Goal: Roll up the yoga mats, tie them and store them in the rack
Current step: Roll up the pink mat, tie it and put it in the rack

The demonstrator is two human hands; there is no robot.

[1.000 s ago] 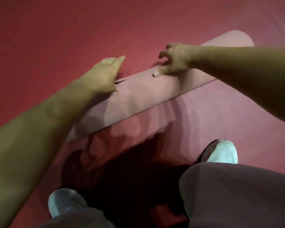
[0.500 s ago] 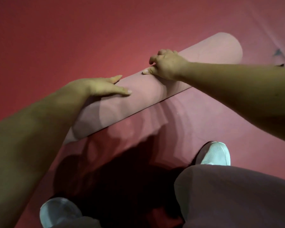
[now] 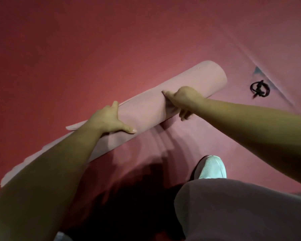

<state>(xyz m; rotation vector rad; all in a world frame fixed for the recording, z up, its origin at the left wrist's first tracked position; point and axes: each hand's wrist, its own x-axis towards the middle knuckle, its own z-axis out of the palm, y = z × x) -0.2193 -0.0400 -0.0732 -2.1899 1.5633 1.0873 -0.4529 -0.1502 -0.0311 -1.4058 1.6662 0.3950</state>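
One rolled mat (image 3: pixel 146 112), one black cord (image 3: pixel 259 88), one shoe (image 3: pixel 212 168) — two hands: left hand (image 3: pixel 108 120), right hand (image 3: pixel 182 98).

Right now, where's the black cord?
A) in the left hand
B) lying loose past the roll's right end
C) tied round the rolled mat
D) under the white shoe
B: the black cord lies loose beyond the right end of the rolled mat, apart from it, while the left hand and the right hand are both on the roll.
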